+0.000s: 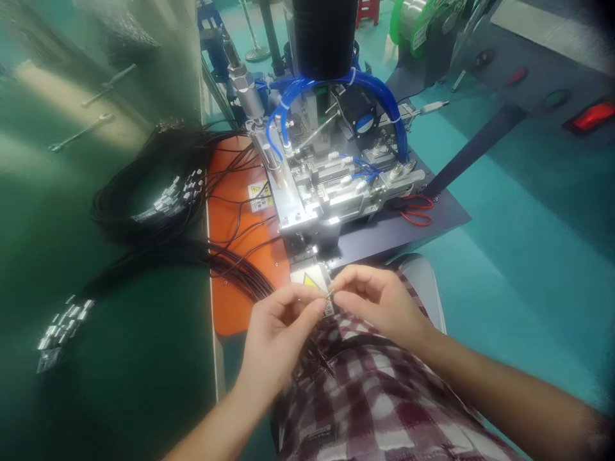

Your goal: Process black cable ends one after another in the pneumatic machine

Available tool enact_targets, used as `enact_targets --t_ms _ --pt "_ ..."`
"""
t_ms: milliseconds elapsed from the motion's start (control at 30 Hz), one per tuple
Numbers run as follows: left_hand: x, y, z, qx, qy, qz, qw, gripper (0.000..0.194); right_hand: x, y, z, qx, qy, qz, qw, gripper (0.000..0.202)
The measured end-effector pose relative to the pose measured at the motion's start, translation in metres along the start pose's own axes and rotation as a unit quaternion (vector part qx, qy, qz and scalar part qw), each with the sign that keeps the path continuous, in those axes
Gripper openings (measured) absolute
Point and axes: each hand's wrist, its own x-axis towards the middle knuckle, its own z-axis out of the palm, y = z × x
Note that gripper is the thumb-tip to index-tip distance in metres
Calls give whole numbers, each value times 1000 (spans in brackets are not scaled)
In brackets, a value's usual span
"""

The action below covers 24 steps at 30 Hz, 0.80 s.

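Close together above the lap, both hands meet fingertip to fingertip. My left hand (273, 333) is closed in a pinch on a thin wire end (329, 294), whose short tip shows between the fingers. From the other side, my right hand (384, 304) pinches at the same tip with thumb and forefinger. Black cables (240, 272) run over the orange plate (230, 312) and pass behind my left hand. Loose cable ends (323, 360) come out below it, over the checked cloth. Just behind the fingertips is a white label with a yellow warning triangle (310, 280).
A metal bench machine (331, 192) with blue air tubes (391, 102) stands beyond the hands. Coiled black cables (110, 198) with silvery connectors (180, 192) lie on the green table (144, 384) at left. A control box (538, 70) and green wire spool (396, 25) are at upper right.
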Motion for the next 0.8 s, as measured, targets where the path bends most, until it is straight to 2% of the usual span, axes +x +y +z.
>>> enact_targets --t_ms 167,233,300,400,500,567,667,800 --pt "-1 -1 -4 -1 -21 -15 1000 16 4 6 -1 67 -56 25 996 11" --pt "1 0 -8 5 -46 -35 998 18 8 8 -4 65 -92 20 993 9" --pt "4 1 -12 18 -84 -64 994 19 15 9 -8 34 -131 -32 990 6" --pt "10 3 -14 24 -128 -105 986 20 27 4 -14 -41 -186 -148 970 5" --pt "12 5 -14 6 -121 -117 986 20 33 -5 -16 -98 -220 -201 949 8" --pt "12 7 -13 -9 -93 -97 991 19 33 -10 -14 -107 -183 -184 960 9" --pt "16 8 -13 -35 -47 -67 996 17 29 -11 -7 -86 -63 -113 988 9" --pt "27 11 -13 -73 -22 -59 995 18 27 -4 3 -85 35 -62 994 8"
